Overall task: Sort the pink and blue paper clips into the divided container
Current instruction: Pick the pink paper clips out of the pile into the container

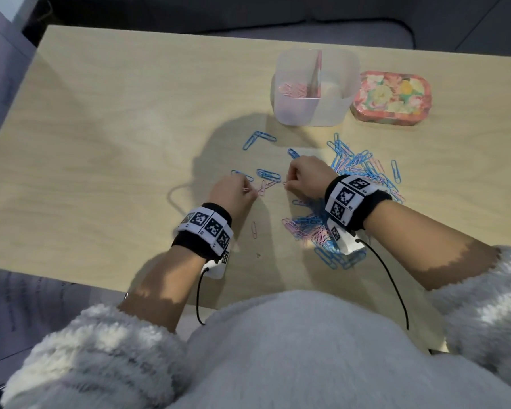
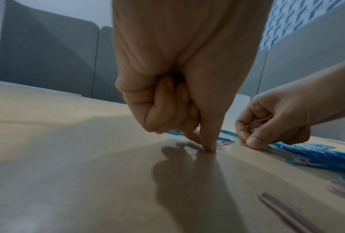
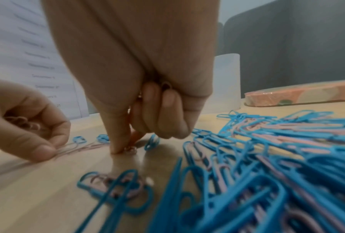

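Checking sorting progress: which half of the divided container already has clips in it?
The left half of the divided container, left of the pink divider, holds pink clips. The right half looks bare.

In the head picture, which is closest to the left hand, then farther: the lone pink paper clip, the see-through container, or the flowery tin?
From the left hand:
1. Lone pink paper clip, just beside the wrist.
2. Clear divided container, up and to the right.
3. Floral tin, farthest, right of the container.

table (image 1: 101, 143): matt wood-look | container (image 1: 313, 113): frosted plastic | clips (image 3: 267, 141): glossy coated | sleeves (image 1: 101, 335): fluffy cloth
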The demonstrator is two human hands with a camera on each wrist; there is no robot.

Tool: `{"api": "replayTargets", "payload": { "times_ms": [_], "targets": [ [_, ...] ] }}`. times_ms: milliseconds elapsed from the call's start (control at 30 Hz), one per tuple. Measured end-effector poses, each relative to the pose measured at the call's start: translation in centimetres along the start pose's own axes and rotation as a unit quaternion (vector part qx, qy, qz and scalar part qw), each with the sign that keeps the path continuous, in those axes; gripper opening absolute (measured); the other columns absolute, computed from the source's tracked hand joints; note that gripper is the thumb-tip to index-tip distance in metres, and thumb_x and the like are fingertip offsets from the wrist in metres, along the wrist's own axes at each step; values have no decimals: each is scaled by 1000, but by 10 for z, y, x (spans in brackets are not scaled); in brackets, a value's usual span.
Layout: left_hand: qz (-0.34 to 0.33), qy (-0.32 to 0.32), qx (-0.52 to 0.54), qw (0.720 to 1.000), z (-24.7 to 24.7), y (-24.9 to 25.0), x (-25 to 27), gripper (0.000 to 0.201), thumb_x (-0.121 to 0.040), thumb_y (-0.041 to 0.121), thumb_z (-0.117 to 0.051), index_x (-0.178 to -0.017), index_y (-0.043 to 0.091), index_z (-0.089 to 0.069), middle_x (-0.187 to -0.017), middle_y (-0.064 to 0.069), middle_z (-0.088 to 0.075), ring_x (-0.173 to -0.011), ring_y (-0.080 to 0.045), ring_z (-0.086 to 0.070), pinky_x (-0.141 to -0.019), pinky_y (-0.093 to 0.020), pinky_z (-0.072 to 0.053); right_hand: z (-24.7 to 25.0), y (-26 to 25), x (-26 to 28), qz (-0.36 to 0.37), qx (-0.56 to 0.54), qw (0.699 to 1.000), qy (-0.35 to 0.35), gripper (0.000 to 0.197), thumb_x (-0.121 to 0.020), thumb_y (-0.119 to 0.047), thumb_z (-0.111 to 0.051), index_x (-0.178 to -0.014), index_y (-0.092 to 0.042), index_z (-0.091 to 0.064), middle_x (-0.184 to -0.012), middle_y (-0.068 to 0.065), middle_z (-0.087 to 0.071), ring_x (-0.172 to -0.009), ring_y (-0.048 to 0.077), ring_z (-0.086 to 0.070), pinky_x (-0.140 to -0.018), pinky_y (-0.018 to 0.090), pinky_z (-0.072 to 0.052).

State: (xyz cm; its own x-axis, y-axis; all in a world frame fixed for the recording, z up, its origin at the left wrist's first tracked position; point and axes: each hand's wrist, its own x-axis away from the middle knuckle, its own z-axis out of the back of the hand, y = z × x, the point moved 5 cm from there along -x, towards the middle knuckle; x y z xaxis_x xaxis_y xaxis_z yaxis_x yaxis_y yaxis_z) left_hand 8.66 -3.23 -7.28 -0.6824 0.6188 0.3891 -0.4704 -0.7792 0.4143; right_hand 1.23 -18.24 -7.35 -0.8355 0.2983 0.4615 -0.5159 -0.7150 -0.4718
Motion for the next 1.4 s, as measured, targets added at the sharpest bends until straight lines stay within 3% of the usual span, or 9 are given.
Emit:
{"api": "replayTargets", "payload": {
  "times_ms": [233, 433, 500, 600, 833, 933, 1033, 1233, 1400],
  "targets": [
    [20, -14, 88, 996, 4, -8, 2, 28, -88, 16, -40, -60, 13, -37, -71, -15, -46, -68, -24, -42, -64, -30, -30, 3, 6, 5, 2, -46, 998, 38, 10, -83, -14, -59, -84, -4, -60, -99, 14, -66, -93, 29, -59, -76, 31, -41],
    [1, -27, 280, 960, 9, -6, 1, 28, -89, 12, -43, -63, 15, -53, -58, 0, -54, -47, -1, -47, -51, -18, -35, -5, 4, -2, -5, -9, 1000, 7, 15, -81, -16, -64, -81, -2, -68, -91, 14, -70, -88, 29, -64, -75, 30, -46],
    [-11, -37, 292, 956, 9, -6, 1, 26, -92, 11, -45, -70, 14, -59, -61, 2, -61, -47, 3, -50, -50, -9, -38, -8, 2, 0, -9, 1, 1000, -9, 16, -82, -14, -60, -78, -1, -68, -89, 16, -71, -89, 30, -65, -76, 32, -48],
    [-21, -41, 281, 959, 9, -5, 0, 29, -91, 11, -46, -65, 14, -58, -61, 2, -59, -62, -10, -54, -63, -19, -41, -9, -2, 8, -2, -7, 999, -35, 22, -84, -10, -51, -69, 2, -61, -79, 23, -68, -76, 33, -63, -65, 29, -44],
    [21, -10, 369, 929, 15, -5, 6, 29, -86, 8, -53, -60, 10, -66, -65, -5, -60, -34, 1, -41, -38, -11, -29, 2, -12, 8, -50, -403, 914, 9, 21, -86, 2, -43, -71, -12, -46, -62, 9, -56, -35, 6, -47, -36, 16, -33],
    [32, 0, 381, 924, 16, -8, 9, 45, -83, 4, -55, -41, 18, -46, -74, -12, -67, -38, 3, -45, -38, -11, -30, 3, -24, -7, -3, -286, 957, 47, 15, -83, -7, -55, -69, -10, -56, -61, 3, -54, -42, 0, -47, -50, 20, -40],
    [44, -5, 415, 909, 16, -5, 12, 32, -82, -7, -52, -60, 12, -39, -68, -14, -62, -38, 3, -54, -34, -8, -32, -6, -32, -16, 36, -158, 987, 22, 13, -83, -13, -59, -81, -4, -69, -62, -1, -54, -60, 12, -48, -66, 25, -36],
    [70, -35, 351, 933, 8, -7, 6, 17, -91, 0, -42, -95, 7, -57, -70, -1, -56, -43, 3, -49, -37, -4, -32, 10, -18, -20, 28, -115, 988, 94, 16, -82, -13, -58, -92, -10, -70, -63, -15, -41, -73, 16, -45, -67, 22, -29],
    [33, -6, 229, 973, 3, 0, -3, 16, -90, 24, -52, -84, 12, -61, -83, -5, -63, -74, -17, -55, -71, -27, -43, 5, -24, -5, 77, -50, 995, 38, 12, -77, -23, -68, -87, -16, -69, -69, -6, -52, -66, 12, -49, -66, 24, -33]
  ]
}}
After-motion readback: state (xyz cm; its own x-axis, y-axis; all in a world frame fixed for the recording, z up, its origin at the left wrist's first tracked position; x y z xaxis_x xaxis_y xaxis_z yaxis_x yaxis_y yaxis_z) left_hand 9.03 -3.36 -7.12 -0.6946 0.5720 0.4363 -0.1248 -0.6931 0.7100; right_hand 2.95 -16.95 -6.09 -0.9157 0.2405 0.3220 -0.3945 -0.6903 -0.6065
